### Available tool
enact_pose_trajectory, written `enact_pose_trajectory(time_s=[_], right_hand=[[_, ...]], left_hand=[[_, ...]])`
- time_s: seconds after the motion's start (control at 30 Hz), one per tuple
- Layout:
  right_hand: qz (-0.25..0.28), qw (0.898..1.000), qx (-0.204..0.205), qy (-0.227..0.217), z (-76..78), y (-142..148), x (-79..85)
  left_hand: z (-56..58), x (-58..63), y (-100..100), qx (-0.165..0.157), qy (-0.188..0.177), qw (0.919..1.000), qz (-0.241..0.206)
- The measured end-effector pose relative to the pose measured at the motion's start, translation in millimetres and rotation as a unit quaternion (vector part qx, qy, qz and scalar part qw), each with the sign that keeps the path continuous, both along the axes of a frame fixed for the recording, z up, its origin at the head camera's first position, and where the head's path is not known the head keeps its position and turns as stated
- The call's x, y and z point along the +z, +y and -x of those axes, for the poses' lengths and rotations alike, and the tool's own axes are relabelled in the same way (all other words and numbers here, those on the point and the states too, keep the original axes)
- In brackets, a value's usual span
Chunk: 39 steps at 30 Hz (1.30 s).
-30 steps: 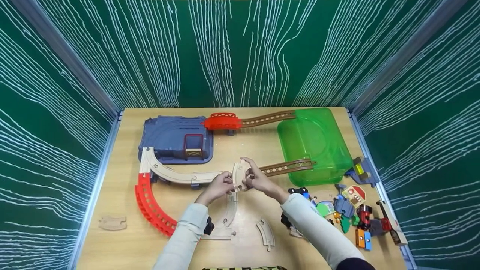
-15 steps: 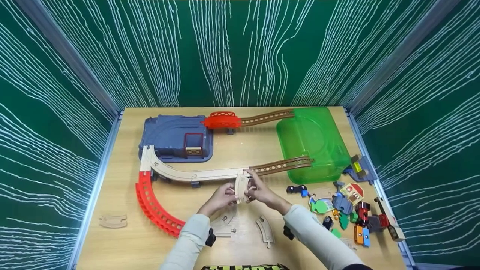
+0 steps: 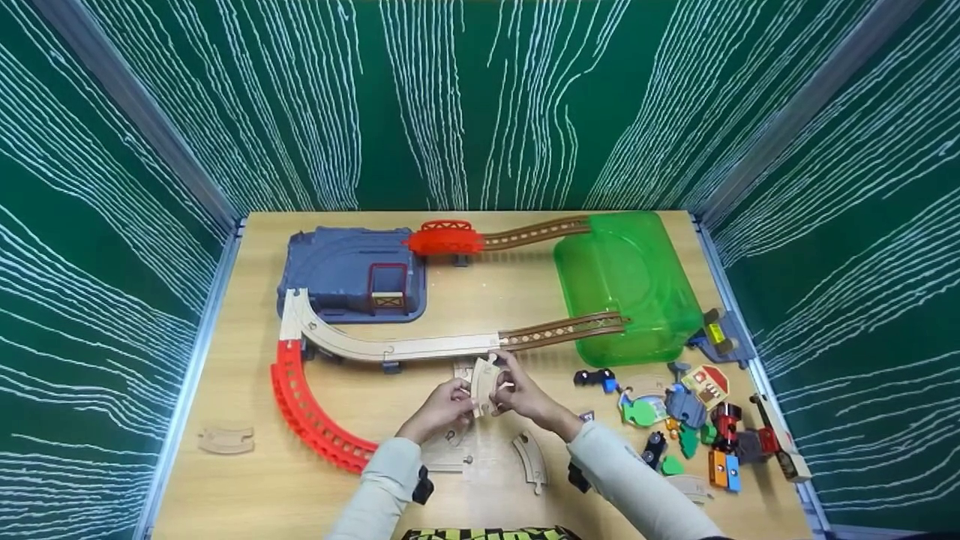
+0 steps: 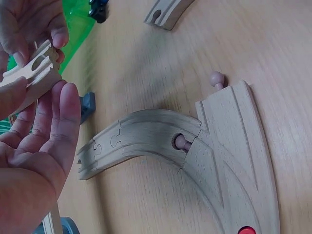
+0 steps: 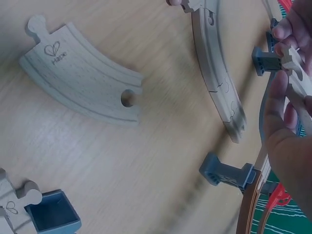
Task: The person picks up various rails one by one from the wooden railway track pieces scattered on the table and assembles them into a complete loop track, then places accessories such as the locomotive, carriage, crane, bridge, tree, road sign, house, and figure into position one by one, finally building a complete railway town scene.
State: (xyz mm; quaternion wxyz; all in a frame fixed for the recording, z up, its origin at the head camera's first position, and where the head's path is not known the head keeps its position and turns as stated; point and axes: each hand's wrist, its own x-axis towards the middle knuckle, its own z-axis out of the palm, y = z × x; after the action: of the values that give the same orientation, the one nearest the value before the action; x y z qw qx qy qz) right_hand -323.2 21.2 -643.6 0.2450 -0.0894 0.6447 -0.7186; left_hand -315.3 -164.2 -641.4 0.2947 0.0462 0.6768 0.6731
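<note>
Both hands hold one short curved wooden train track piece [image 3: 485, 386] above the table. My left hand [image 3: 441, 411] pinches its near left side, and the left wrist view shows the thumb on top of the track's socket end. On the opposite side, my right hand [image 3: 531, 397] grips the piece between thumb and fingers. Beneath the hands, a curved wooden track joins a switch track [image 4: 234, 156] lying on the table; in the head view the hands partly cover them. Another loose curved track [image 5: 78, 73] lies close by, just right of the switch.
Behind the hands runs a raised wooden track [image 3: 442, 346] on grey supports, meeting a brown track [image 3: 562, 330] and a green bin [image 3: 630, 285]. A grey tunnel base [image 3: 337, 270] and red curved track [image 3: 315, 420] stand left. Toy vehicles and blocks [image 3: 724, 472] crowd the right.
Both hands have drawn the curved track piece back from the raised track, toward the person. It stays held by both hands throughout.
</note>
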Motion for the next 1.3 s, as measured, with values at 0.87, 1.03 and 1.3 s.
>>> enact_pose_trajectory(time_s=[0.87, 1.03, 1.3], right_hand=[[-0.265, 0.715, -0.025, 0.647, 29.5, 13, -4.1], [-0.244, 0.704, -0.068, 0.664, 43.2, 10, 4.6], [-0.154, 0.931, -0.132, 0.304, 64.2, 7, 31.9]], left_hand=[[28.6, 12.1, -5, 0.066, -0.158, 0.9570, -0.234], [34.5, 21.6, -5, 0.066, -0.112, 0.9707, -0.202], [53.4, 35.0, -12, 0.085, -0.019, 0.9859, -0.143]])
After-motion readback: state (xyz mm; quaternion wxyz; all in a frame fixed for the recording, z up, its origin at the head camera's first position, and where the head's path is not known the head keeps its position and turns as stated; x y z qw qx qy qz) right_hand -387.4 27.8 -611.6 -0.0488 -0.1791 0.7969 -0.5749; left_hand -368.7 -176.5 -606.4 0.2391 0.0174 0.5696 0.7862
